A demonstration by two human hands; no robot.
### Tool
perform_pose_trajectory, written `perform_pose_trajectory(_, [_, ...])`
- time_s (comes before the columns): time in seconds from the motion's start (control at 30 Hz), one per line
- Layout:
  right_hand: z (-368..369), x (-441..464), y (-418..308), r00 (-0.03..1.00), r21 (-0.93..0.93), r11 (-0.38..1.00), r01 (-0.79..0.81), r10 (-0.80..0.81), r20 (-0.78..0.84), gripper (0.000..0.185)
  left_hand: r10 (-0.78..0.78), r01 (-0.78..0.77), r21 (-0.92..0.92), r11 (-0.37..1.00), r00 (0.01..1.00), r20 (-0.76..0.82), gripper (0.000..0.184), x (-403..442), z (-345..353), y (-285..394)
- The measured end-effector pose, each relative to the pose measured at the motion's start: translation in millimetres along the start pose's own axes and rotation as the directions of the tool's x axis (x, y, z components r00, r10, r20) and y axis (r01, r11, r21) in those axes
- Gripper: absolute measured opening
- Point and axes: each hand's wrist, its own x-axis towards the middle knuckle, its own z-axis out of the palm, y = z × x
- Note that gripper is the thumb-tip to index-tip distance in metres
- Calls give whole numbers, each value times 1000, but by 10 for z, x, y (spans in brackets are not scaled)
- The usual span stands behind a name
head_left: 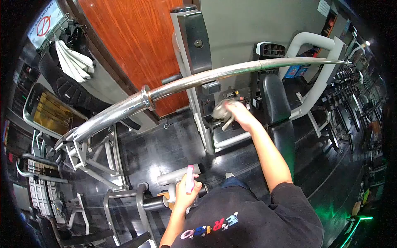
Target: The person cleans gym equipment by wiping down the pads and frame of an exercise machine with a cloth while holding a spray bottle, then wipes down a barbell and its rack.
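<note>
My left hand (186, 196) is low in front of my shirt, fingers closed around a slim pink-and-white object (190, 178) that points away from me. Its lower part is hidden by the hand, so its kind is unclear. Farther forward, my right hand (242, 115) is stretched out and grips a crumpled-looking grey thing (224, 110), smeared by motion. A short pale stub shows beneath it. Above both hands, a long shiny metal barbell (206, 77) runs across the view, its thick sleeve and collar at the left. Neither hand visibly touches the bar.
A grey machine upright (192, 45) stands behind the bar, near a black padded seat (276, 99). White tubular frame (316, 87) rises at the right, with dumbbell racks (347, 87) beyond. Padded rollers (178, 175) and metal frames (124, 193) are at the lower left, over dark flooring.
</note>
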Motion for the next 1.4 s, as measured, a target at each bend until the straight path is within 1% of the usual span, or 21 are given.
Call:
perform_pose_trajectory(0.03, [-125, 52, 245, 991, 266, 962, -62, 92, -99, 36, -6, 6, 3, 1000, 1000, -6, 37, 7, 34, 24])
perform_pose_trajectory(0.1, [-225, -95, 514, 961, 484, 859, -168, 252, -113, 45, 6, -6, -3, 1000, 1000, -13, 37, 53, 96, 75])
perform_pose_trajectory(0.13, [-162, -224, 615, 916, 517, 835, -188, 339, -214, 47, 2, -2, 3, 1000, 1000, -17, 37, 92, 131, 107])
perform_pose_trajectory(0.17, [-135, -376, 785, 934, 659, 730, -179, 337, -120, 51, 1, -1, 21, 1000, 1000, -13, 38, 131, 172, 145])
perform_pose_trajectory(0.2, [-133, -492, 1043, 911, 724, 641, -256, 410, -41, 50, 0, 0, 38, 999, 1000, -8, 39, 171, 219, 188])
perform_pose_trajectory(0.23, [-40, -616, 1142, 881, 724, 647, -240, 458, -118, 47, -3, 4, 47, 999, 1000, -11, 39, 217, 280, 236])
perform_pose_trajectory(0.3, [18, -806, 1379, 888, 688, 673, -272, 451, -90, 42, 32, -31, 114, 993, 999, -10, 40, 334, 418, 399])
perform_pose_trajectory(0.33, [-33, -829, 1452, 888, 695, 664, -274, 453, -83, 42, 42, -43, 217, 975, 999, 9, 40, 380, 474, 530])
perform_pose_trajectory(0.4, [-137, -895, 1537, 887, 640, 689, -342, 461, -22, 38, 13, -18, 221, 975, 1000, 23, 40, 470, 616, 538])
perform_pose_trajectory(0.47, [-268, -828, 1573, 892, 650, 692, -314, 450, -48, 36, -7, -2, 223, 975, 999, 40, 38, 566, 737, 558])
perform_pose_trajectory(0.57, [-425, -698, 1480, 916, 651, 713, -260, 396, -68, 37, -1, 5, 243, 970, 1000, -16, 37, 727, 870, 249])
perform_pose_trajectory(0.63, [-477, -650, 1362, 906, 625, 724, -292, 419, -62, 33, -10, 25, 243, 970, 998, -65, 34, 811, 942, 166])
perform_pose_trajectory(0.77, [-456, -611, 1545, 927, 635, 734, -242, 368, -73, 33, 55, -22, 381, 924, 996, -74, 34, 888, 981, 73])
perform_pose_trajectory(0.87, [-394, -668, 1724, 919, 581, 738, -341, 393, 41, 36, 75, -27, 427, 904, 993, -96, 34, 890, 1072, 93])
perform_pose_trajectory(1.03, [-46, -856, 1788, 887, 702, 584, -407, 435, 152, 32, 101, -1, 481, 877, 978, -183, 33, 853, 1235, 151])
perform_pose_trajectory(1.1, [108, -823, 1633, 816, 758, 391, -522, 488, 310, 31, 113, -9, 473, 881, 975, -192, 33, 817, 1280, 153])
perform_pose_trajectory(1.2, [509, -582, 1630, 789, 736, 343, -584, 454, 414, 31, 156, -22, 495, 869, 961, -230, 34, 714, 1310, 200])
perform_pose_trajectory(1.27, [839, -322, 1706, 804, 809, 305, -503, 509, 308, 26, 240, -74, 500, 863, 930, -277, 36, 660, 1310, 178])
perform_pose_trajectory(1.3, [902, -251, 1610, 802, 807, 301, -509, 506, 317, 26, 240, -69, 506, 860, 929, -282, 36, 625, 1301, 192])
perform_pose_trajectory(1.37, [886, -184, 1173, 853, 921, 250, -299, 502, 141, 22, 136, 31, 502, 864, 947, -292, 37, 536, 1263, 238])
perform_pose_trajectory(1.4, [622, -276, 640, 766, 859, 335, -388, 635, 99, 18, 89, 73, 503, 861, 952, -292, 39, 488, 1238, 230])
